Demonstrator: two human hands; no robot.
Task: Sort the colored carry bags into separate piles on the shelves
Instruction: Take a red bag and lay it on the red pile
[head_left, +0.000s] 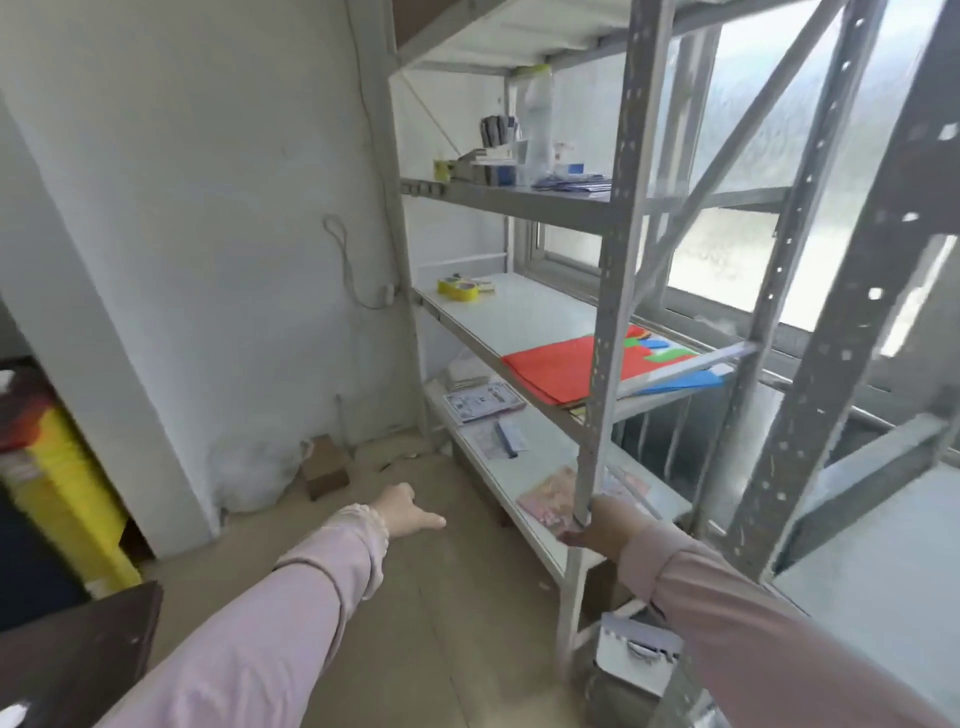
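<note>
Left hand (402, 512): mine, reaching out over the floor (415, 597), fingers loosely spread, holding nothing. Pink sleeve to the wrist.

Right hand (602, 527): mine, at the foot of the near upright post (608, 312) of the shelving rack, level with the lowest shelf (524, 483). The fingers sit behind the post, so I cannot tell whether they grip it or only rest against it. The two hands are well apart.

Carry bags, middle shelf (519, 317): a flat red stack (558, 366) lies at the near end of the shelf, reaching its front edge. Behind it, towards the window (753, 249), smaller green and blue pieces (660, 348) lie mixed together, partly hidden by the post. A blue bag (685, 383) sticks out beyond the shelf's near end, under the red.

Middle shelf, far end: a yellow tape roll (454, 287).

Upper shelf (519, 200): a clear plastic bottle (539, 124) with a yellow-green cap, a holder of pens (496, 130), small boxes and papers too blurred to identify.

Lowest shelf: printed sheets (483, 402), a pen (506, 439) on paper, a pink patterned sheet (548, 496) just beside my right hand.

Floor: a brown cardboard box (324, 467) and a white plastic bag (254, 473) against the wall.
</note>
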